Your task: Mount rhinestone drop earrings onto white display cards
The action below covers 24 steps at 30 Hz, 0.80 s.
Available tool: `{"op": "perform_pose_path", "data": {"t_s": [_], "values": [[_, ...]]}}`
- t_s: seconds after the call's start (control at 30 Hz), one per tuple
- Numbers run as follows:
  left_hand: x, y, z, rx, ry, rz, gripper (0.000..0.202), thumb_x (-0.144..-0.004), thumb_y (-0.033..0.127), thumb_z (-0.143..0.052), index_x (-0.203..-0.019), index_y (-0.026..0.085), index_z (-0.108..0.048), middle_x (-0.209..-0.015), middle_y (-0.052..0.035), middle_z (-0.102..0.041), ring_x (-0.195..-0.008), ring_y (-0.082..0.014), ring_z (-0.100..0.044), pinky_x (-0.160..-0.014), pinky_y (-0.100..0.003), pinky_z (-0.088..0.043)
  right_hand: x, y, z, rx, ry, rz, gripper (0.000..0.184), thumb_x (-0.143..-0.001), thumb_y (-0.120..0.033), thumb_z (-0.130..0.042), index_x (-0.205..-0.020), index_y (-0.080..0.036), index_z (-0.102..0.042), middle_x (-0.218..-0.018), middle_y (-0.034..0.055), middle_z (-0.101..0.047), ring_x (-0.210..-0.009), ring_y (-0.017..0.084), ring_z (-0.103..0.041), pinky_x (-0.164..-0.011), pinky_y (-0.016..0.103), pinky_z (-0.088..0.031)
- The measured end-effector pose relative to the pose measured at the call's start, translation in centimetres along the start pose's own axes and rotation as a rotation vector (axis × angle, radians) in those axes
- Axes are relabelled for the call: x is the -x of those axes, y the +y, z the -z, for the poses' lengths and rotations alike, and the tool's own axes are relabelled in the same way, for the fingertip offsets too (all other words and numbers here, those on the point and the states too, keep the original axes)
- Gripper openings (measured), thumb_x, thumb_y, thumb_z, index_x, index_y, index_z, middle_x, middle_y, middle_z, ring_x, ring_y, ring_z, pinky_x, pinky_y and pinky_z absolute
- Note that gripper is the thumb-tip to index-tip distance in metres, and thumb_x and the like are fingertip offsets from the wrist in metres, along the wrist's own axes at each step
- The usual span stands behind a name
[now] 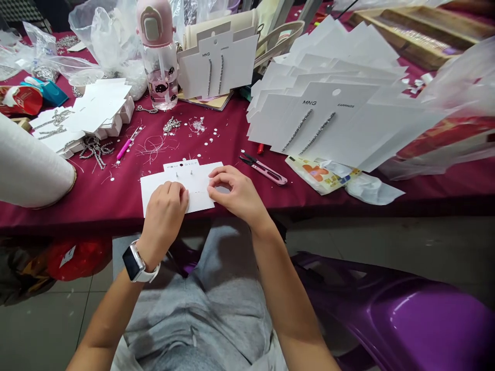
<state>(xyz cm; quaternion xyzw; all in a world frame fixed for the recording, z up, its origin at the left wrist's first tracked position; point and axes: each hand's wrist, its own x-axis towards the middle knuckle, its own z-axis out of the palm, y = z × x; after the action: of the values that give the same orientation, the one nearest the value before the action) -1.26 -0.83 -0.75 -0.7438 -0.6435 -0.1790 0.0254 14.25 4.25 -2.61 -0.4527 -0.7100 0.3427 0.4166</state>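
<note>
A white earring card (157, 183) lies at the table's front edge, its printing upside down from here. Two small metal posts (191, 172) stick up from it. My left hand (164, 214) rests on the card's lower left part, fingers curled and the thumb pressed to the index finger. Whatever it pinches is hidden. Over the card's right side, my right hand (237, 193) closes thumb and index fingertips together in a ring shape. Anything between those fingertips is too small to make out. A few tiny dark specks show on the card between the hands.
Pink thread snips (266, 171) and a tissue pack (323, 175) lie to the right, before fanned finished earring cards (340, 123). Leftward are a pink tool (124, 149), silver chains (96, 149), stacked blank cards (100, 105) and a white roll (34, 165). A bottle (158, 67) stands behind.
</note>
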Motion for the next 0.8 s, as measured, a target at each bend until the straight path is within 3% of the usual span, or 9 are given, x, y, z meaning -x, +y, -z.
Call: {"op": "perform_pose_path", "data": {"t_s": [0.27,0.47,0.63,0.8], "values": [[-0.1,-0.4,0.6,0.048,0.031,-0.022,0.011,-0.086,0.019,-0.045,-0.078,0.013,-0.051,-0.077,-0.0053,-0.056,-0.070,-0.0165,-0.050,-0.065,-0.029,-0.039,0.0,0.5,0.4,-0.065,-0.025,0.019,0.005,-0.068,-0.020,-0.055,-0.066,-0.016,-0.056,-0.096,0.0067,-0.052,-0.087,0.014,-0.056,-0.083,0.030,-0.049],[-0.6,-0.5,0.2,0.249,0.097,-0.089,0.009,-0.087,0.021,-0.046,-0.084,0.015,-0.051,-0.085,-0.0045,-0.056,-0.077,-0.0147,-0.049,-0.070,-0.027,-0.041,-0.2,0.5,0.2,-0.083,-0.030,0.014,0.008,-0.072,-0.024,-0.055,-0.069,-0.017,-0.058,-0.090,0.0048,-0.054,-0.084,0.013,-0.056,-0.080,0.028,-0.049],[-1.6,0.1,-0.2,0.399,0.002,-0.162,0.006,-0.086,0.021,-0.048,-0.082,0.017,-0.050,-0.077,0.0002,-0.057,-0.067,-0.0110,-0.048,-0.062,-0.023,-0.039,-0.3,0.3,0.1,-0.040,-0.064,0.033,0.010,-0.074,-0.026,-0.055,-0.072,-0.017,-0.060,-0.091,0.0043,-0.055,-0.086,0.013,-0.055,-0.079,0.028,-0.047],[-2.4,-0.1,-0.3,0.358,-0.035,-0.233,0.005,-0.081,0.015,-0.054,-0.082,0.016,-0.049,-0.074,0.0001,-0.059,-0.066,-0.0119,-0.051,-0.061,-0.024,-0.040,-0.4,-0.1,0.2,0.057,-0.084,-0.014,0.011,-0.077,-0.026,-0.054,-0.073,-0.018,-0.060,-0.092,0.0034,-0.056,-0.089,0.015,-0.053,-0.081,0.030,-0.042]]}}
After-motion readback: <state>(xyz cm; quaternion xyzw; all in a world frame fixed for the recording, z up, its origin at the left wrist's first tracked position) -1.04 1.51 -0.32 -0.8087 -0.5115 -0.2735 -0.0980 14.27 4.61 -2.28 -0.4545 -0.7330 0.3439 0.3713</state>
